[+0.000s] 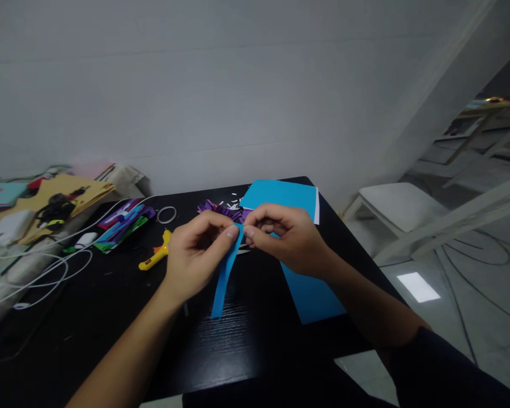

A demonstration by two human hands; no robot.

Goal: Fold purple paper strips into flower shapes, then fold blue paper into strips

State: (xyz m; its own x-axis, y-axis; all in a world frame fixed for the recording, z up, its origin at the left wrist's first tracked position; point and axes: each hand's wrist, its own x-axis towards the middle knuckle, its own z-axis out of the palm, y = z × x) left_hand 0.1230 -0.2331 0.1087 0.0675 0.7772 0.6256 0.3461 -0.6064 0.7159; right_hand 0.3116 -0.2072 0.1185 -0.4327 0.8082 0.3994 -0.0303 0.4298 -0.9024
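My left hand (198,249) pinches the top end of a narrow blue paper strip (224,283), which hangs down over the black table. Close beside it, my right hand (284,235) has its thumb and forefinger pressed together at the strip's upper edge. Behind my right hand lies a blue sheet (280,195) with white paper under it, and another blue sheet (312,294) is partly beneath my right forearm. Fringed purple paper (216,208) sits just beyond my fingers. Scissors blades (241,249) show in part between my hands.
On the black table (110,317), a yellow glue gun (155,255), a ring of tape (166,215), colored paper strips (123,224) and white cables (63,266) lie to the left. Envelopes (63,190) are piled at the far left. A white stool (397,207) stands right.
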